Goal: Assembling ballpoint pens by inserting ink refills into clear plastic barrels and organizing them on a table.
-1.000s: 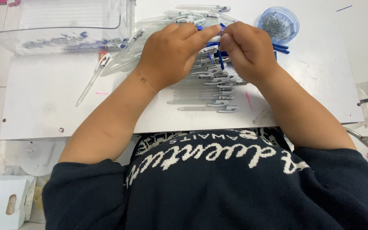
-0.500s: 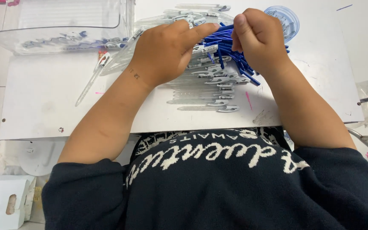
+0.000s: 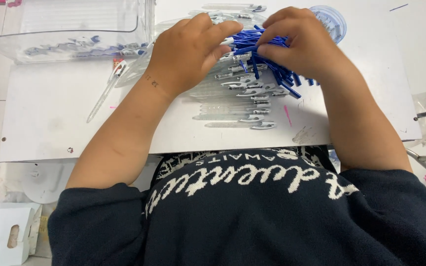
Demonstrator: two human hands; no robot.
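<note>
Two hands work at the far middle: one left hand (image 3: 186, 51) and one right hand (image 3: 299, 42). One bundle of blue refills (image 3: 267, 59), too many to count, lies between them, above one heap of clear pen barrels (image 3: 242, 106). One clear bin (image 3: 75, 29) stands far left, one round tub (image 3: 334, 19) far right.

place: assembly workbench | signs: rows of clear pen barrels (image 3: 242, 106) (blue refills (image 3: 267, 59) bundled), clear bin (image 3: 65, 29)

Clear bin (image 3: 75, 34) blocks left; board's (image 3: 50, 128) near-left stays bare.

Glossy blue plastic refills (image 3: 267, 59), clear plastic pen barrels (image 3: 237, 106), matt white board (image 3: 50, 123).
</note>
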